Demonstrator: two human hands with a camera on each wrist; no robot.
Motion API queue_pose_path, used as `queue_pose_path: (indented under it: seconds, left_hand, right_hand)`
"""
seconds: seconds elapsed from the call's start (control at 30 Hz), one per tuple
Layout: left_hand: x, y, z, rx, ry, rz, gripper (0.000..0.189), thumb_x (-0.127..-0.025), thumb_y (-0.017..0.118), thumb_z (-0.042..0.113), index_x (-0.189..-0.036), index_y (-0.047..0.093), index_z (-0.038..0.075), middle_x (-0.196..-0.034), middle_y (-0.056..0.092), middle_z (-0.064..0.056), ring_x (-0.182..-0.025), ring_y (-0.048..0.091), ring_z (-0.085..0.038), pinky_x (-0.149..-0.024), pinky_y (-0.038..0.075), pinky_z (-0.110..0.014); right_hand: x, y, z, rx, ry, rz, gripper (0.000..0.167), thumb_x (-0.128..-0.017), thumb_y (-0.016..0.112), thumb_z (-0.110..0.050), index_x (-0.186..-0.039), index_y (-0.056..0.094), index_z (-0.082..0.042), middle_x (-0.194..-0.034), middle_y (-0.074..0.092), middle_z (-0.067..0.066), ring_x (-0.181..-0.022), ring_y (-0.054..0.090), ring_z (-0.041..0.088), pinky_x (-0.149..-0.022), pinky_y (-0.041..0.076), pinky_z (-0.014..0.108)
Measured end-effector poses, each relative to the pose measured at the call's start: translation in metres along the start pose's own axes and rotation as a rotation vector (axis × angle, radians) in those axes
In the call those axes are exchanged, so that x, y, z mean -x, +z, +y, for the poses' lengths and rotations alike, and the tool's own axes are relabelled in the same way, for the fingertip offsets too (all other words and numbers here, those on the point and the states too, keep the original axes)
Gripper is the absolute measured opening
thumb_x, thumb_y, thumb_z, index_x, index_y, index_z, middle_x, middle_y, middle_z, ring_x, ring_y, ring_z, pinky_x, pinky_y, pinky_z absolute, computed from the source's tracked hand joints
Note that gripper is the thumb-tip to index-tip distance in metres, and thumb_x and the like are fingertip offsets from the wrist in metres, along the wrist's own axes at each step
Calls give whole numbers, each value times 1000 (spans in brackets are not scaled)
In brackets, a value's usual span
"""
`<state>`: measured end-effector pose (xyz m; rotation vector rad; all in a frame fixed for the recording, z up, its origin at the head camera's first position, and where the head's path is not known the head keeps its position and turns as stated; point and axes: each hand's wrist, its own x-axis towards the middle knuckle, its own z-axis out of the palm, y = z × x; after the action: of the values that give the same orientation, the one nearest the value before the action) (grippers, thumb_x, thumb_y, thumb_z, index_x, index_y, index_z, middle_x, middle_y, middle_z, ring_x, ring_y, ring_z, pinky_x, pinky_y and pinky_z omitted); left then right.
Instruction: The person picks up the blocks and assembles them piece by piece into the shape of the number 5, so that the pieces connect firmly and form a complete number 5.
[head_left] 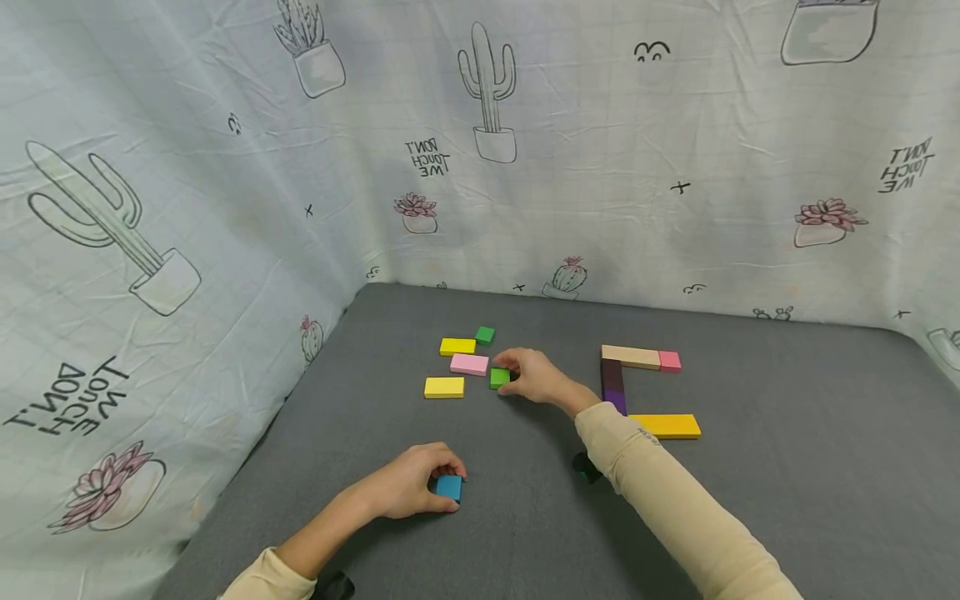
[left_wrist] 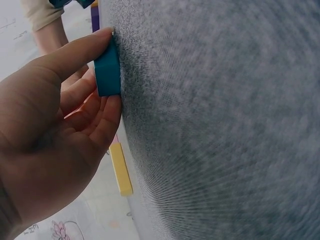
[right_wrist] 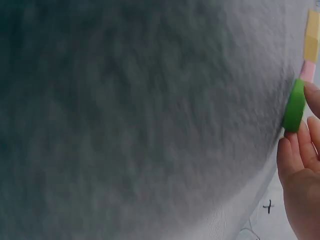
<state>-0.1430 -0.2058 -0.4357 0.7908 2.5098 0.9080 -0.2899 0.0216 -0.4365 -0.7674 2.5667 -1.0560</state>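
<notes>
Left grip (head_left: 416, 482) is narrowed to the width of the blue block (head_left: 449, 487), pinching it on the grey tabletop (head_left: 810, 467). Right grip (head_left: 536, 377) is likewise narrowed, pinching the light green block (head_left: 499, 379) just beside the pink block (head_left: 469, 364).

The left hand (head_left: 411, 482) hides part of the blue block (head_left: 449, 487); right of it, I can't make out a dark thing (head_left: 584, 469).

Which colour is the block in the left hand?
The block is blue, best seen in the head view.
</notes>
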Motion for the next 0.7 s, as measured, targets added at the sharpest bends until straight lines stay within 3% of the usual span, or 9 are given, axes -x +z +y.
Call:
queue_pose_path:
  seconds: [0.23, 0.7]
  left_hand:
    - [1, 0, 1, -6, 4, 6, 28, -81, 78, 19, -104, 63, 14, -96, 54, 10, -85, 51, -5, -75, 46, -24]
    - [1, 1, 4, -10, 10, 14, 28, -81, 79, 18, -103, 63, 14, -95, 54, 9, -84, 51, -5, -75, 46, -24]
  right_hand:
    - [-5, 10, -2, 51, -29, 35, 44, -81, 76, -4, -121, 60, 0, -115, 60, 11, -106, 56, 25, -90, 45, 38]
    - [-5, 9, -6, 96, -16, 33, 38, -81, 76, -2, -117, 63, 0, -109, 62, 11, -99, 57, 23, -85, 47, 36]
